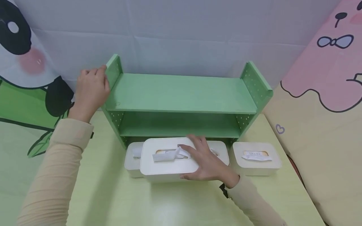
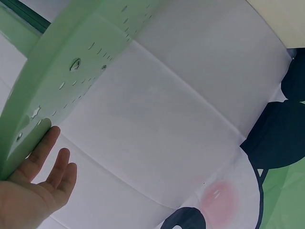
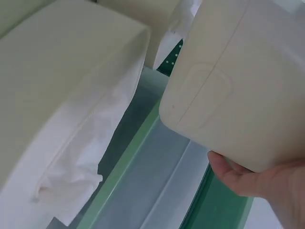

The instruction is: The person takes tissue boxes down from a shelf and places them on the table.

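A white tissue box is held by my right hand, thumb at the near edge and fingers over the lid. In the right wrist view, fingertips rest against the box's pale side. White tissue sticks out of its slot. My left hand holds the upper left side panel of a green shelf. The left wrist view shows its fingers against the perforated panel; the thumb is hidden there. The held box partly covers a white box at left and another behind.
Another white tissue box stands on the right of the pale yellow-green table. The shelf has two visible boards, with a pale cloth hanging behind. Cartoon-printed fabric flanks the table on both sides.
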{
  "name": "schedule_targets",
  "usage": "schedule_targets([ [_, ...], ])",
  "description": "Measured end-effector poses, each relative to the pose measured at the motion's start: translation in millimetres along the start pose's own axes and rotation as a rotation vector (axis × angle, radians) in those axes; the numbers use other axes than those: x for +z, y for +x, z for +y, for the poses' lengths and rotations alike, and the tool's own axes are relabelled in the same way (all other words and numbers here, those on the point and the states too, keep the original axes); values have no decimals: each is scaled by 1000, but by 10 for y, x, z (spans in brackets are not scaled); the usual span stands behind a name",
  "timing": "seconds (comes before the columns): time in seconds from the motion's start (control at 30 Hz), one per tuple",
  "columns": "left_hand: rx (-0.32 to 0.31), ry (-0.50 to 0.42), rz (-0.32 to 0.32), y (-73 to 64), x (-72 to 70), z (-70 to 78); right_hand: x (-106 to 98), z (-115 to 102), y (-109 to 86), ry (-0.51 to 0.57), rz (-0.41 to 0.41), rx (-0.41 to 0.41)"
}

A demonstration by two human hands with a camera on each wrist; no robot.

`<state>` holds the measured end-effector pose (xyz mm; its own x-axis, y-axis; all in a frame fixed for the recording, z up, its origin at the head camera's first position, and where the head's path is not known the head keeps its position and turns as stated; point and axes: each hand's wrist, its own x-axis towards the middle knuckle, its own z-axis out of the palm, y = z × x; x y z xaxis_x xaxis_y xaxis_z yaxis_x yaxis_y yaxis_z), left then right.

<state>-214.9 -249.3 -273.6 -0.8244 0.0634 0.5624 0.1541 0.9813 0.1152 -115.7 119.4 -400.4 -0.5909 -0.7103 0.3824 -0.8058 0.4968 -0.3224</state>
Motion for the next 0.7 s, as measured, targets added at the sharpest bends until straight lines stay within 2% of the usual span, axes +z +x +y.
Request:
schedule_targets([
  [0.37,-1,-3,-2,-9,-17,-7,103,-275,-269,19,-28,-5],
  [0.53,-4,-3,-8,-6,-20,-2,172,-315,-378,16,-23,-28],
  [0.7,5,7,-6,1,-8,5,283,-318,-488,25,-13,-12],
])
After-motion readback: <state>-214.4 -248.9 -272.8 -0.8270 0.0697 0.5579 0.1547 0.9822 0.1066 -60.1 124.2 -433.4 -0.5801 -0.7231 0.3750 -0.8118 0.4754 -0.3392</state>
